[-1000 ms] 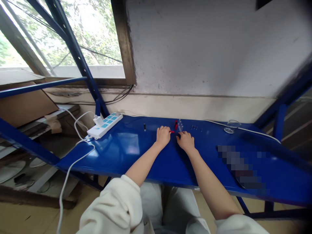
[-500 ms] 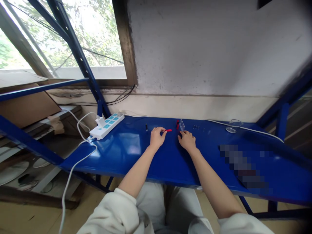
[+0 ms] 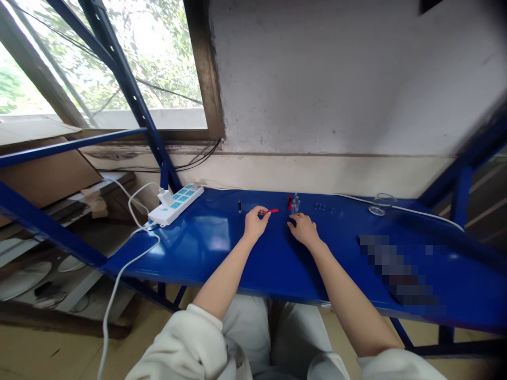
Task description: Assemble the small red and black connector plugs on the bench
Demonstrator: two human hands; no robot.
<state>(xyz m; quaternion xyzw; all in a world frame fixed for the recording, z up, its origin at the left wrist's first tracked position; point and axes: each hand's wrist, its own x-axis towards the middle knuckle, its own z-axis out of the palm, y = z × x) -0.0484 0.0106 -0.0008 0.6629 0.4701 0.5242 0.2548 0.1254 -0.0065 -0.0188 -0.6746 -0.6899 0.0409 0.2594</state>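
My left hand (image 3: 254,224) pinches a small red piece (image 3: 273,211) between thumb and fingers, just above the blue shelf (image 3: 222,248). My right hand (image 3: 303,228) rests on the shelf with its fingers curled loosely, a short way in front of a cluster of small clear and red parts (image 3: 293,202). I cannot make out whether anything is under those fingers. A small black piece (image 3: 240,206) stands to the left of my left hand.
A white power strip (image 3: 175,204) with its white cable lies at the shelf's left end. Several tiny dark parts (image 3: 321,207) and a clear glass dish (image 3: 379,204) sit toward the right, near a thin white cable. Blue rack beams frame both sides.
My left hand has drawn left and away from the cluster with the red piece pinched in it. My right hand has barely moved.
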